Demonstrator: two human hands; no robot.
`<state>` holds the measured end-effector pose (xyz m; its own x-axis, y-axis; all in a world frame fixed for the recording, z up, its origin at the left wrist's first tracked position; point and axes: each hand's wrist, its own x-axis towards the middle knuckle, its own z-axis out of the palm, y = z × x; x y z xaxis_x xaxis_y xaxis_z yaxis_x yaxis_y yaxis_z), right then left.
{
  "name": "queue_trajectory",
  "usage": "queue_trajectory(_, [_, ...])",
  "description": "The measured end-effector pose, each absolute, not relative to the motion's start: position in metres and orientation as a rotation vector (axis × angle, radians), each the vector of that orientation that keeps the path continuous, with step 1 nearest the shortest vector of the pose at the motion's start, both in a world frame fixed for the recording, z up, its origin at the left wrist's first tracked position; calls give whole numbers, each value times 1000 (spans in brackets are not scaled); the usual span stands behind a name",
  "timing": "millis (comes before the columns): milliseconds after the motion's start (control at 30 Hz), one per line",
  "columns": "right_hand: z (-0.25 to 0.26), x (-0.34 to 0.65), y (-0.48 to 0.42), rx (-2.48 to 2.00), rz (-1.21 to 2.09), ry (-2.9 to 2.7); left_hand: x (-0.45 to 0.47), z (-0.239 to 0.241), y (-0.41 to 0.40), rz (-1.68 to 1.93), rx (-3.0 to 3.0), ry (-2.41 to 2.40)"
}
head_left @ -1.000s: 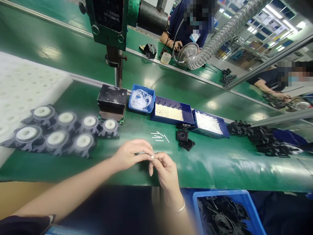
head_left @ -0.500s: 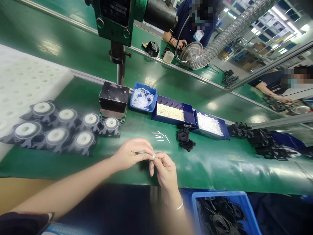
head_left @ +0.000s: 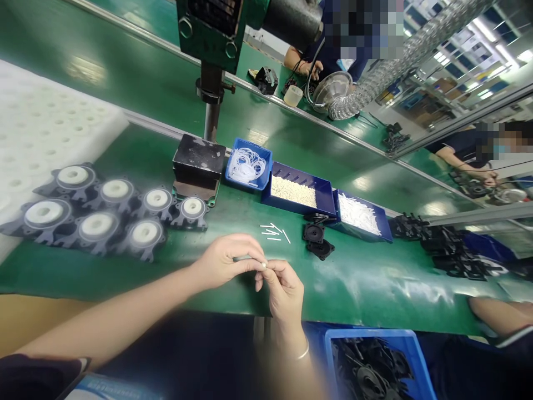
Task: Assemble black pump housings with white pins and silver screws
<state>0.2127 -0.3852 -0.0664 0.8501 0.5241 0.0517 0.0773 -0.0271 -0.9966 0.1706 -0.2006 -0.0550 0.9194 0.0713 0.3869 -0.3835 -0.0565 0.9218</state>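
Over the front of the green bench, my left hand (head_left: pixel 231 258) and my right hand (head_left: pixel 286 290) meet at the fingertips. Between them shows a small whitish piece (head_left: pixel 264 265), pinched by both; its exact kind is too small to tell and the fingers cover most of it. Just beyond my hands lie several thin white rods (head_left: pixel 271 233) on the green surface (head_left: pixel 233 222). Two square black plastic parts (head_left: pixel 313 234) rest to the right of the rods.
Behind stand a blue bin of clear tubing (head_left: pixel 249 165), a bin of cream pellets (head_left: pixel 293 191) and a bin of white rods (head_left: pixel 358 215). Black housings with white rings (head_left: pixel 99 225) sit left, by a press (head_left: pixel 200 158). A blue crate (head_left: pixel 377 333) is below. Another person's arm (head_left: pixel 499 315) rests at right.
My view has shifted slightly. Both hands keep their pinch with little movement. Another person's arm has come into view at the right edge of the bench.
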Motion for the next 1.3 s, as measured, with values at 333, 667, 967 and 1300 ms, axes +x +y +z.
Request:
queue_trajectory(333, [-71, 212, -384, -1366, 555, -420, 171, -56, -201, 371, 1571, -270])
queue_trajectory(667, [-74, 213, -380, -1344, 498, -433, 169, -59, -204, 430, 1543, -315])
queue_trajectory(967, [-74, 217, -381, -1419, 434, -461, 164, -52, -202, 577, 1443, -204])
queue_trajectory(1300, [-77, 229, -389, -1561, 340, -286, 175, -57, -199, 381, 1369, 145])
